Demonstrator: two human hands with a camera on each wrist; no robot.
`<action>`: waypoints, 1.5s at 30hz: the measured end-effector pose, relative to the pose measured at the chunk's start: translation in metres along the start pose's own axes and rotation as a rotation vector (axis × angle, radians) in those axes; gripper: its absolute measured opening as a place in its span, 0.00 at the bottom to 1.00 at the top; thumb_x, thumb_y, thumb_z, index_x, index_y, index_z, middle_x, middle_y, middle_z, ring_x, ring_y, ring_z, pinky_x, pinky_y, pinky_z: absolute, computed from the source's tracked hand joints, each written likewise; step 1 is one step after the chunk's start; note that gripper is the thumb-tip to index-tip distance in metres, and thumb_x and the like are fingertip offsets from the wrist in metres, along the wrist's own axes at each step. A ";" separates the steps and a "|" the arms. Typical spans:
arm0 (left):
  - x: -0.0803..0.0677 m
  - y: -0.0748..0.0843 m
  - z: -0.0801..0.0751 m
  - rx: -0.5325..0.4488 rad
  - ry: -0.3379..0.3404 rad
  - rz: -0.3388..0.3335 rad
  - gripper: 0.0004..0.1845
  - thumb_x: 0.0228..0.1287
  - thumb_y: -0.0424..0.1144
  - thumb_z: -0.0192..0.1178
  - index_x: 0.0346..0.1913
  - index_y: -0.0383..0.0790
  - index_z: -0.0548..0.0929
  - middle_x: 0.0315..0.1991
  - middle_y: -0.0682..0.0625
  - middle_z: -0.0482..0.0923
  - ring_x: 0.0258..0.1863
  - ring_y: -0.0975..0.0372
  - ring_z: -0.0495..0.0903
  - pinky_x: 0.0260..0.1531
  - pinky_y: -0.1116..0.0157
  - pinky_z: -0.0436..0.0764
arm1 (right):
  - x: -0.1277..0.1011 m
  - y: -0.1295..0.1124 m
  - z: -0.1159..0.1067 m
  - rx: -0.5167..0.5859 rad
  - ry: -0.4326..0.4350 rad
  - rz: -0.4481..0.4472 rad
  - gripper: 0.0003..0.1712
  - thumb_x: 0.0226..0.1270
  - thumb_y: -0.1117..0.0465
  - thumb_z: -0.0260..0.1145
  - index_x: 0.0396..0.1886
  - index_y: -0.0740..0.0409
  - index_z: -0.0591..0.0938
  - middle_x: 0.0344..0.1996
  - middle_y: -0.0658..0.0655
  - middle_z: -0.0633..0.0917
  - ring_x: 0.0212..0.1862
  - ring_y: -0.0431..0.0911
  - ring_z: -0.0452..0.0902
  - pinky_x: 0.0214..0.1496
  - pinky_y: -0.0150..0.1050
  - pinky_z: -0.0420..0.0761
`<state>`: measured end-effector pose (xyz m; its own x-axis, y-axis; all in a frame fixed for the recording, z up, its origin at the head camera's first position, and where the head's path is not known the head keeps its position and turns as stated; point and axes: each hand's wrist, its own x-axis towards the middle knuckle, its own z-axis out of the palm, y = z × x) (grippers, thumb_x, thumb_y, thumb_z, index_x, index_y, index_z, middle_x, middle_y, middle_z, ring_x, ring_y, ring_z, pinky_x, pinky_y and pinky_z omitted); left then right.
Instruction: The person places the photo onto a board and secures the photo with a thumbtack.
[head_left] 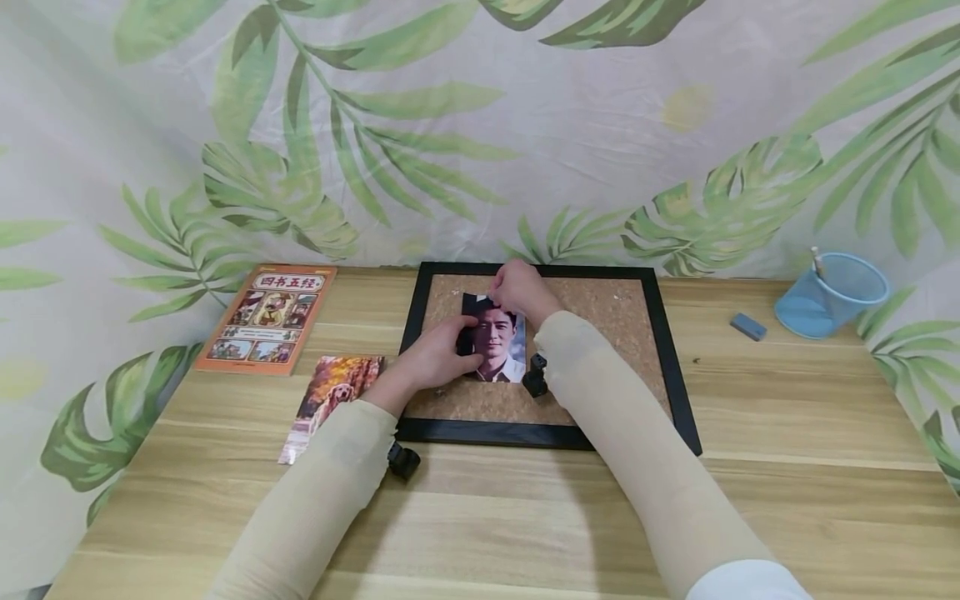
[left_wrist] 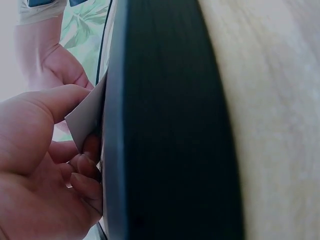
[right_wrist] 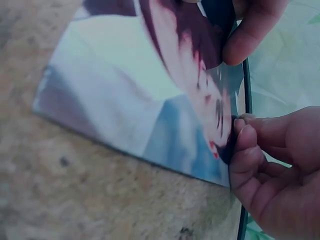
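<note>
Both hands, left [head_left: 433, 360] and right [head_left: 521, 289], were curled on a photo [head_left: 497, 345] pinched against the corkboard [head_left: 622, 312]; a book [head_left: 267, 317], a dog picture [head_left: 335, 392], an eraser [head_left: 748, 326] and a cup [head_left: 832, 293] were laid around.

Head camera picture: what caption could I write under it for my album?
Two hands, left hand and right hand, hold a portrait photo on a black-framed cork board lying on a wooden table.

- Both arms are covered in snug beige sleeves, kind of sheer and stretchy, running right to the wrists.
- The right sleeve [head_left: 637, 442] has a white cuff or shirt edge peeking out up near the elbow.
- The left hand [head_left: 435, 360] and right hand [head_left: 521, 290] are bare, no rings or watch showing.
</note>
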<state>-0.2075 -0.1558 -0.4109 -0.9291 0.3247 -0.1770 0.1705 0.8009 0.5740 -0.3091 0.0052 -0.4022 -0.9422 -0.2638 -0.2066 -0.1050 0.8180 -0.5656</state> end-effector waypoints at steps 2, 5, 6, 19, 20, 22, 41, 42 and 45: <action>0.000 0.000 0.000 -0.005 0.000 -0.002 0.34 0.61 0.45 0.63 0.67 0.37 0.66 0.65 0.40 0.67 0.63 0.51 0.68 0.62 0.53 0.68 | 0.000 -0.001 0.000 -0.025 0.008 -0.001 0.08 0.62 0.60 0.63 0.24 0.55 0.84 0.28 0.51 0.83 0.35 0.46 0.77 0.37 0.35 0.75; 0.000 -0.001 0.000 -0.004 0.002 0.001 0.33 0.61 0.46 0.63 0.67 0.36 0.66 0.65 0.40 0.68 0.63 0.51 0.68 0.61 0.53 0.68 | 0.001 -0.002 0.000 -0.045 -0.001 0.002 0.14 0.61 0.61 0.61 0.16 0.54 0.79 0.21 0.51 0.79 0.30 0.47 0.75 0.32 0.36 0.73; 0.000 -0.002 0.000 -0.004 0.002 0.005 0.34 0.61 0.45 0.63 0.67 0.36 0.66 0.65 0.40 0.68 0.63 0.51 0.69 0.61 0.53 0.68 | 0.001 -0.002 0.000 -0.045 -0.010 0.007 0.16 0.61 0.61 0.60 0.13 0.54 0.77 0.20 0.51 0.78 0.29 0.48 0.74 0.31 0.35 0.71; 0.000 -0.002 -0.001 -0.003 0.002 0.005 0.33 0.61 0.45 0.63 0.67 0.37 0.66 0.64 0.40 0.68 0.62 0.51 0.69 0.61 0.53 0.69 | 0.004 0.000 -0.003 -0.019 -0.006 0.019 0.19 0.62 0.61 0.59 0.10 0.55 0.77 0.12 0.49 0.77 0.22 0.45 0.75 0.25 0.33 0.71; 0.000 -0.002 -0.001 -0.005 0.003 0.005 0.33 0.61 0.45 0.63 0.67 0.37 0.66 0.64 0.40 0.68 0.62 0.51 0.70 0.60 0.53 0.69 | 0.004 0.000 -0.003 -0.027 -0.008 0.015 0.20 0.62 0.61 0.59 0.09 0.55 0.75 0.11 0.49 0.77 0.22 0.46 0.75 0.26 0.33 0.72; -0.001 -0.002 -0.001 -0.008 0.006 0.010 0.33 0.61 0.45 0.63 0.67 0.37 0.66 0.63 0.40 0.69 0.61 0.51 0.70 0.59 0.53 0.70 | 0.004 -0.001 -0.004 -0.037 -0.009 0.013 0.19 0.60 0.63 0.58 0.08 0.54 0.73 0.11 0.49 0.76 0.22 0.46 0.75 0.27 0.34 0.72; -0.003 -0.001 -0.001 0.044 0.049 -0.052 0.34 0.57 0.51 0.65 0.66 0.44 0.69 0.51 0.42 0.66 0.46 0.53 0.72 0.50 0.55 0.73 | 0.009 0.014 -0.005 0.207 -0.098 0.178 0.11 0.65 0.57 0.64 0.29 0.61 0.79 0.15 0.53 0.81 0.12 0.43 0.74 0.17 0.36 0.75; -0.003 -0.001 -0.001 0.047 0.052 -0.045 0.34 0.57 0.51 0.65 0.65 0.44 0.69 0.50 0.42 0.67 0.45 0.54 0.72 0.49 0.56 0.73 | 0.007 0.015 -0.005 0.238 -0.094 0.175 0.10 0.66 0.58 0.63 0.30 0.61 0.79 0.15 0.54 0.81 0.12 0.43 0.73 0.17 0.36 0.75; -0.004 -0.003 -0.001 0.050 0.065 -0.033 0.33 0.58 0.52 0.65 0.65 0.44 0.71 0.49 0.43 0.68 0.44 0.55 0.72 0.47 0.57 0.74 | -0.001 0.019 -0.008 0.348 -0.087 0.154 0.08 0.66 0.60 0.62 0.34 0.62 0.78 0.16 0.56 0.80 0.13 0.43 0.73 0.18 0.36 0.76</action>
<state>-0.2049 -0.1593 -0.4111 -0.9536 0.2657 -0.1416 0.1544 0.8352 0.5278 -0.3129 0.0250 -0.4069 -0.9063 -0.2066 -0.3688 0.1636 0.6330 -0.7567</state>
